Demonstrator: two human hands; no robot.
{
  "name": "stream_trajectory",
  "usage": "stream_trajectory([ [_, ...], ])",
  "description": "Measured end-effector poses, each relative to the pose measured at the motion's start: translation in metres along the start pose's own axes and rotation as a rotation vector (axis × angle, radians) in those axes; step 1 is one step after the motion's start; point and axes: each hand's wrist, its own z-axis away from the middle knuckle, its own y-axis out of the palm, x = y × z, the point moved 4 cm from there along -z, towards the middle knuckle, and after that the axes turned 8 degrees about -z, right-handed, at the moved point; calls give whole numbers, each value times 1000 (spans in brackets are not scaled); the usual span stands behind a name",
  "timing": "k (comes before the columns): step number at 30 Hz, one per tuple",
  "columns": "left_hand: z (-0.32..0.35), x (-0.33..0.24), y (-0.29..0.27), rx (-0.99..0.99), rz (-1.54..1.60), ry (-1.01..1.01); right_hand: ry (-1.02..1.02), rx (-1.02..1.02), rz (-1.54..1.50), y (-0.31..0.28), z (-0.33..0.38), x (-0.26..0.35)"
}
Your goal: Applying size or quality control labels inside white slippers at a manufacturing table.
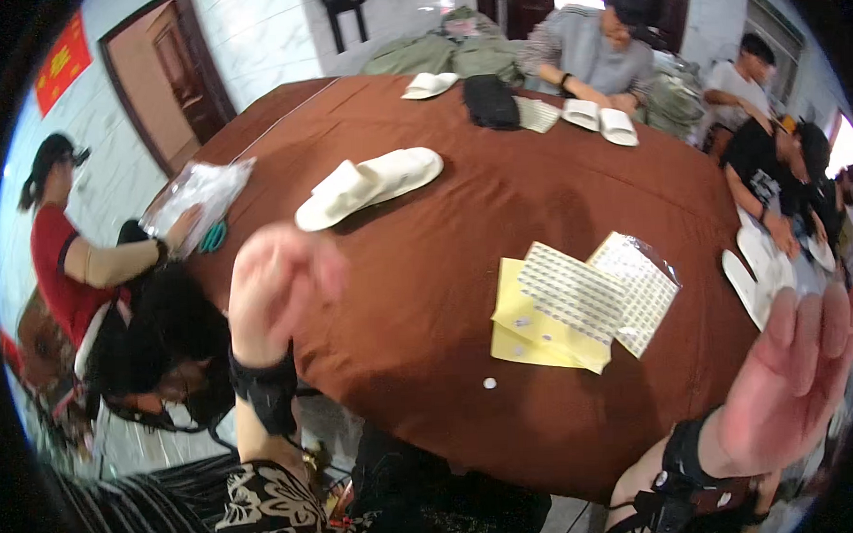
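My left hand (279, 283) is raised over the near left part of the table, its fingers bent and smeared by motion. Just beyond it lies a pair of white slippers (386, 179), one overlapping the other. Off the table's right side my right hand (788, 385) is lifted with its palm showing and fingers stretched out, holding nothing. Between the hands rest a sheet of small round stickers (571, 288), yellow backing sheets (526, 335) and another sticker sheet in clear plastic (645, 287). A small white round piece (490, 384) lies nearer to me.
A brown cloth (427, 285) covers the table. At the left, a person in red sits by a clear plastic bag (198, 195) and teal-handled scissors (213, 237). Across the table, another person bends over white slippers (600, 119). More slippers (757, 269) lie at the right edge beside other people.
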Motion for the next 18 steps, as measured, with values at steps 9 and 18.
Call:
stream_trajectory([
  [9,-36,91,-171,-283,-897,-588,-37,-176,200,-11,-1,-28],
  [18,-89,183,-191,329,-1096,-731,-86,-153,313,-2,-2,-38],
])
